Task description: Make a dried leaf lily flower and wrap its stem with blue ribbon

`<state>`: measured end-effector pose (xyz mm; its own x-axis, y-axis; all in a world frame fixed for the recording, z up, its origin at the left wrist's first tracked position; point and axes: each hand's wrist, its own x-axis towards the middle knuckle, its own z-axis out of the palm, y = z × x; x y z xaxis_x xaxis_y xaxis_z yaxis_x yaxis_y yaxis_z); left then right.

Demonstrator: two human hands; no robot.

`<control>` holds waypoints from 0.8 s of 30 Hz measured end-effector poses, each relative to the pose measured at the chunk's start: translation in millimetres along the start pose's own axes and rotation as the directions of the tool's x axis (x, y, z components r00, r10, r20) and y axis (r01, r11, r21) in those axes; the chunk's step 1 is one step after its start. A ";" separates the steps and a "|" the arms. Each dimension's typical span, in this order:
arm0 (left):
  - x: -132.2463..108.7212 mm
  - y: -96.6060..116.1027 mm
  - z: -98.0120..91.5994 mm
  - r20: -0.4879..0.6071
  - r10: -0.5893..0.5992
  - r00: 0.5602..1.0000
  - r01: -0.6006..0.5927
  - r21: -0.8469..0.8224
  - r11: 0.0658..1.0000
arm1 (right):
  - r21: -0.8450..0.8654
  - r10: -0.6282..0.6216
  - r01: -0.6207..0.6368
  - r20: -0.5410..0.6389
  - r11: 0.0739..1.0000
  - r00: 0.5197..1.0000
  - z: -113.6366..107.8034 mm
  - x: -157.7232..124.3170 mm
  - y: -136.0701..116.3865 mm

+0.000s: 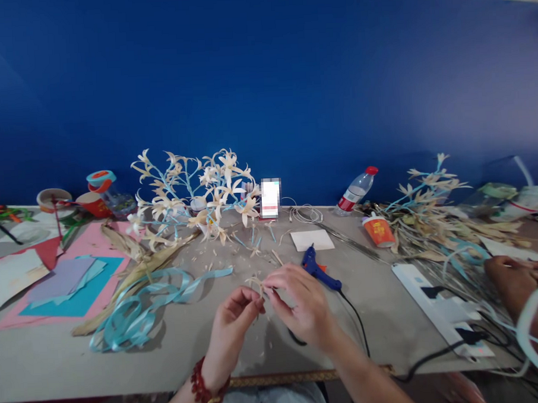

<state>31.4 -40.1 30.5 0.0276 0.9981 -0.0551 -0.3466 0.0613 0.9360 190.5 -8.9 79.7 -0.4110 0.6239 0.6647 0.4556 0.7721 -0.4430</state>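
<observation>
Head view, the only one here: your left hand [232, 322] and right hand [300, 307] meet low in the middle, just over the near part of the grey table [191, 359]. Both are pinched shut on the same little pale straw piece [257, 283], fingertips of each hand closed on it from either side. It's held just above the table and it's too small to make out its shape. There's a red bead bracelet [201, 385] on your left wrist.

Just behind your right hand lies a blue glue gun [319, 270], with its black cord running back toward you past your wrist. A white card [312, 240] sits a bit beyond that. To the left of your hands a loose light blue ribbon [152, 298] curls across the table, and next to it are stacked coloured paper sheets [68, 287].

Further back there's a flower branch [197, 193] with cream straw blooms on blue stems, standing against the blue wall [290, 76]. A water bottle [355, 192] leans right of it, with a red paper cup [378, 230] near its base.

On the right a white power strip [438, 310] lies well apart from your hands, and another person's hand [510, 277] rests past it among dry straw.
</observation>
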 end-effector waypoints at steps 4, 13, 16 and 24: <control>-0.5 0.2 -0.2 0.001 -0.003 1.000 0.003 -0.002 1.000 | -0.026 -0.006 0.007 0.030 1.000 1.000 -1.4 0.0 0.1; -2.5 -0.3 -2.0 -0.014 0.043 0.999 -0.043 -0.006 0.999 | 0.009 0.038 -0.037 -0.110 0.999 0.993 -1.4 -3.5 -9.6; -3.9 -1.7 -1.9 -0.030 0.075 0.997 -0.076 -0.008 0.997 | 0.141 0.190 -0.161 -0.231 0.977 0.954 5.6 -13.6 -12.8; -6.6 -2.9 1.9 -0.101 0.241 0.965 -0.232 0.092 0.968 | 0.297 0.311 -0.235 -0.242 0.925 0.919 24.2 -22.1 -24.9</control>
<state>34.0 -47.0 28.8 -0.1518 0.9789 0.1369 -0.2554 -0.1726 0.9513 169.2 -39.0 61.5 -0.0445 0.7843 0.6188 0.2835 0.6039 -0.7450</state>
